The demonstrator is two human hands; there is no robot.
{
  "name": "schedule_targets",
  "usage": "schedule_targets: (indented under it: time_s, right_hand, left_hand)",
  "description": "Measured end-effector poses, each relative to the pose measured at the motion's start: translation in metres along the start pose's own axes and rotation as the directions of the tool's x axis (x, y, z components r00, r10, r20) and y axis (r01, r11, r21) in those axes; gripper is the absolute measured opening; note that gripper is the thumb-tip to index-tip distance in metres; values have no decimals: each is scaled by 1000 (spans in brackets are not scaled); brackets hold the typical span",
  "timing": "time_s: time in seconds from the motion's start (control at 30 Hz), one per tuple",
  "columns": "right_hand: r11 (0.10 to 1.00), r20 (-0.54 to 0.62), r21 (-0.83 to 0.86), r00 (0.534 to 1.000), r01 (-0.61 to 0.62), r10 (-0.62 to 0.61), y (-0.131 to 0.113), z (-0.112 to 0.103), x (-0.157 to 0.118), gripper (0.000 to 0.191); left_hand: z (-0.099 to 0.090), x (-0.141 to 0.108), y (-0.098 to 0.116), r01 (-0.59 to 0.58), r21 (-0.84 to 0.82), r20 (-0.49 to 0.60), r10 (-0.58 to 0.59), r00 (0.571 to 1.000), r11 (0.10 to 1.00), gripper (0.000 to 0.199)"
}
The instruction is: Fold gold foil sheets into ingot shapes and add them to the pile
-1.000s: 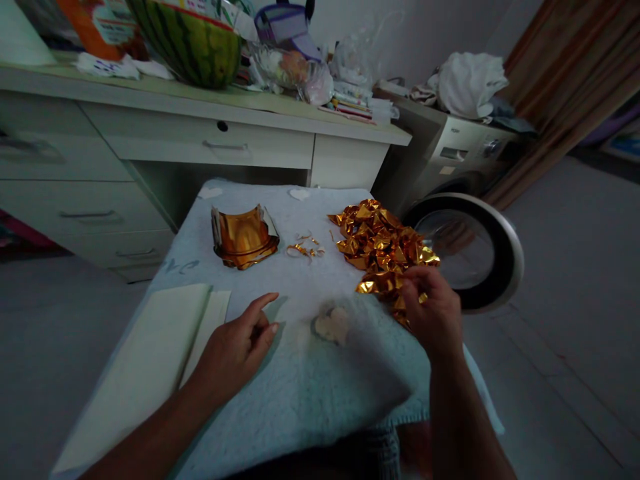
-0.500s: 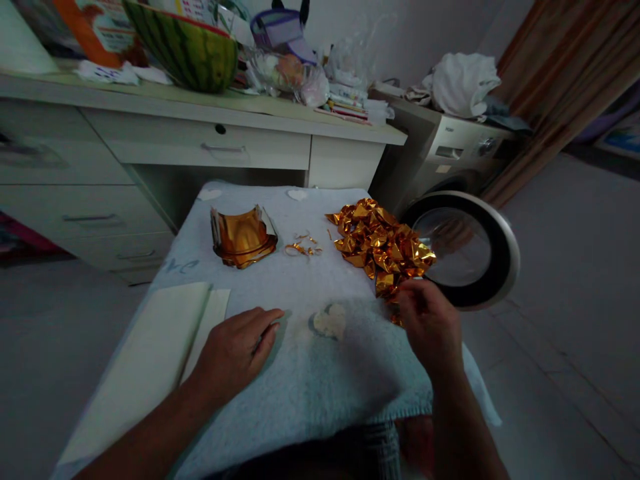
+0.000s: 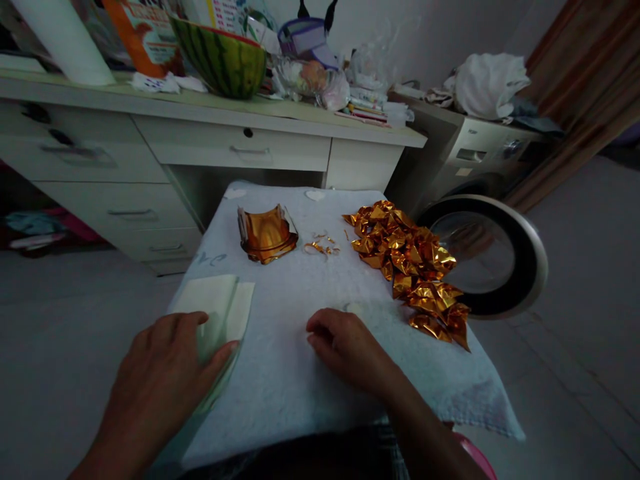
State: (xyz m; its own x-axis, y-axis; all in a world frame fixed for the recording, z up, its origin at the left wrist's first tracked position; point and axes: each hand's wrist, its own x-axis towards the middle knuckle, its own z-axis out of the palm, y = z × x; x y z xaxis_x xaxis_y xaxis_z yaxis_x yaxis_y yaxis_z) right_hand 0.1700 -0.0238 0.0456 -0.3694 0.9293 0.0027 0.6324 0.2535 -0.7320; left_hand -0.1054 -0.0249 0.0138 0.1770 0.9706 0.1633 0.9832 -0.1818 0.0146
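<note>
My left hand (image 3: 163, 373) is over a pale sheet or folded stack of paper (image 3: 213, 300) at the left edge of the table, its thumb and fingers spread apart. My right hand (image 3: 350, 343) is low over the middle of the cloth, fingers curled towards the thumb, with nothing visible in them. To its right lies a heap of crumpled, folded gold foil pieces (image 3: 405, 253). A curved stack of gold foil sheets (image 3: 267, 233) stands at the back left. Small gold scraps (image 3: 321, 248) lie between the stack and the heap.
A light blue cloth (image 3: 285, 307) covers the table. Behind it runs a white drawer desk (image 3: 280, 157) bearing a cut watermelon (image 3: 220, 60) and clutter. A washing machine (image 3: 470, 153) stands at the right, its round door (image 3: 537, 267) hanging open beside the table.
My right hand has left the foil heap and come to the middle of the cloth; more foil pieces show at the heap's near end. My left hand has moved left onto the pale paper, opening.
</note>
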Motion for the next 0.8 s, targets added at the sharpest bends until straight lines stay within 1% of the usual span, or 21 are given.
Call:
schedule_targets:
  time_s: [0.07,0.2,0.27,0.33,0.37,0.47,0.53,0.63,0.7,0.8]
  right_hand:
    - [998,96,40,994,50,-54,-11,8,12,10]
    - [985,189,90,968,150,-165,-30,27,36,13]
    - [975,220,92,951,201,-217,-38,37,47,15]
    - [976,251,71,943,205,-216,-43,46,58,17]
    - [981,252,60,948,185,-194,-46,51,63,19]
    - [995,256,53,962,85,-95,-50,62,76,24]
    - [997,242,77,970,13,-31,-50,69,82,26]
    - [986,208,152,978,-60,27,-47,79,88,28]
    - [975,186,202,981,-91,53,-43,86,90,27]
    - [959,184,255,980,-122,75,-37,96,93,26]
  left_hand:
    - [2,-2,-3,25,-5,-8,-25,1000,1000,49]
    - [4,-4,-8,48,6,-9,-47,999,999,47]
    - [4,-4,-10,73,3,18,-73,997,997,46]
    - [1,-4,-9,96,-3,61,-96,994,995,43]
    - [-1,-3,-8,98,-2,91,-98,991,995,41]
    - [-5,-1,-4,72,27,126,-75,989,997,36]
    - [-6,-1,-2,45,32,129,-49,990,998,35]
    - [-4,-2,-2,18,-26,103,-15,995,1000,36]
    - [-4,-3,-5,54,-80,82,-47,996,995,37]
    - [-6,-7,-13,201,-204,82,-188,979,958,34]
